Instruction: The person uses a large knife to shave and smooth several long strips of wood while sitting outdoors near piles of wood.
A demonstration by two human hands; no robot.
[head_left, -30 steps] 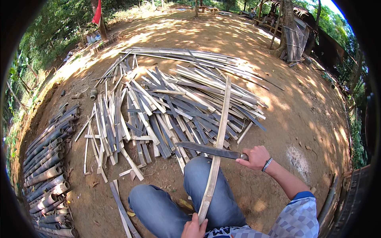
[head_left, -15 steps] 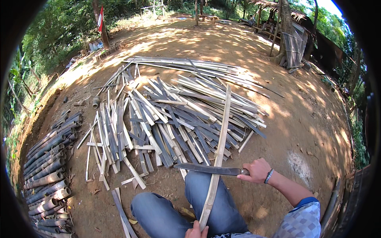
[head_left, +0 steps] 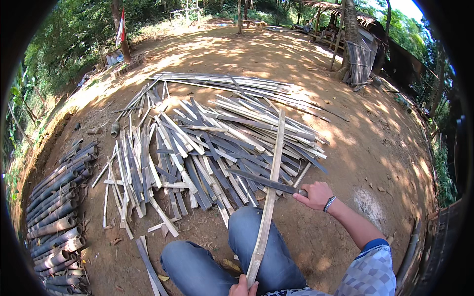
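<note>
My right hand (head_left: 316,195) is closed round the handle of a long machete (head_left: 266,181). Its dark blade lies across a pale bamboo strip (head_left: 268,207), pointing left and a little away from me. At the lower edge, my left hand (head_left: 242,287) grips the strip's near end. The strip slants up past my right knee, its far end over a heap of split bamboo strips (head_left: 217,148). Whether the blade's edge bites into the strip, I cannot tell.
Dark bamboo tubes (head_left: 57,217) are stacked at the left. Two loose strips (head_left: 150,266) lie beside my left knee. Longer strips (head_left: 222,81) lie behind the heap on the bare dirt. A thatched shelter (head_left: 340,29) with people stands far right, and a red and white flag (head_left: 121,27) hangs far left.
My right hand has pushed the machete farther up along the strip, away from me, and its tip has swung forward. My left hand still holds the near end. The view has shifted slightly.
</note>
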